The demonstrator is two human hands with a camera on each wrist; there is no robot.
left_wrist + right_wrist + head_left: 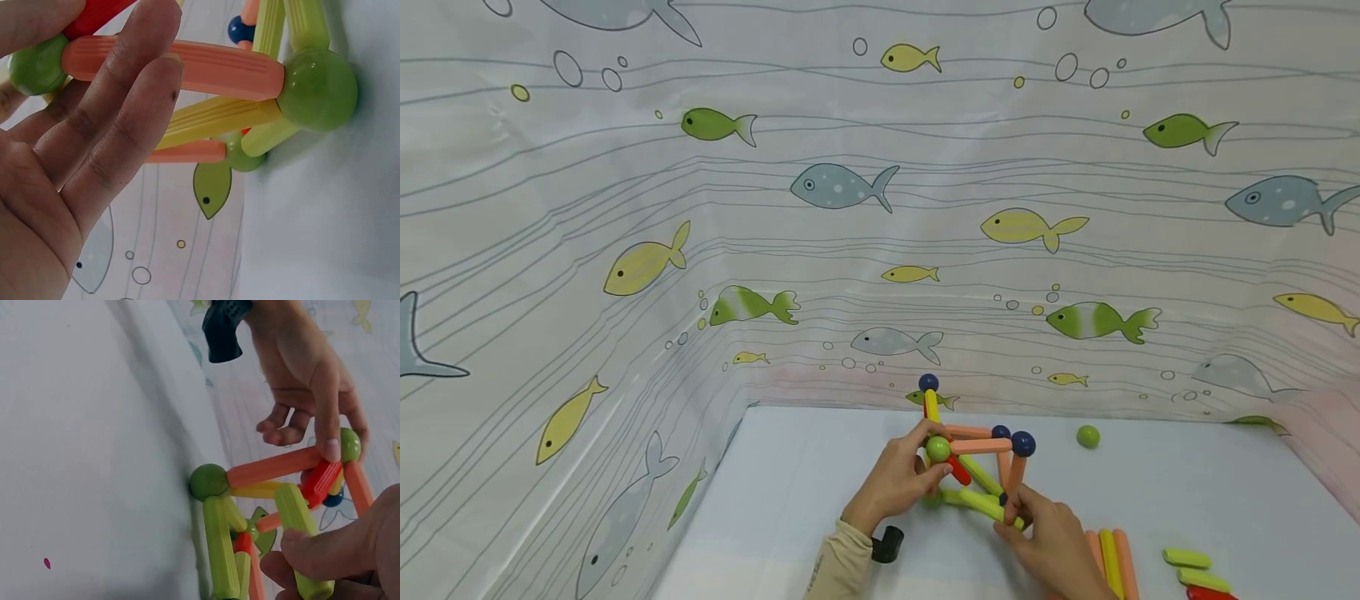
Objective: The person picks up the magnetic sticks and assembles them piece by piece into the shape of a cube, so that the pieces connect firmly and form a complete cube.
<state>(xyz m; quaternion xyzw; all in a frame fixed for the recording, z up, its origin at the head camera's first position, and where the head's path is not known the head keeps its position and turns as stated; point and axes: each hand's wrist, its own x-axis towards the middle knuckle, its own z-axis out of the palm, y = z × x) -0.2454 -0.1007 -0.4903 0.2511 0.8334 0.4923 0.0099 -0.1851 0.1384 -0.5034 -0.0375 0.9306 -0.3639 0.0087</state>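
Observation:
A frame of ribbed toy sticks and balls stands on the white table, with salmon sticks [981, 447], dark blue balls [1023, 443] and green balls [317, 90]. At its upper left corner, my left hand [898, 471] pinches the joint by a green ball [938, 449], its thumb on a red stick [322, 481]. Two of that hand's fingers extend past a salmon stick in the left wrist view. My right hand [1048, 533] grips a short lime-green stick [303, 544] between thumb and fingers, beside the frame's lower right corner. Its curled fingers are partly hidden behind the stick.
A loose green ball [1087, 436] lies at the back right. Long salmon and yellow sticks [1111, 562] lie beside my right hand, partly covered by it. Farther right are short lime-green sticks [1187, 558] and a red stick [1212, 593]. A fish-patterned curtain [962, 250] surrounds the table.

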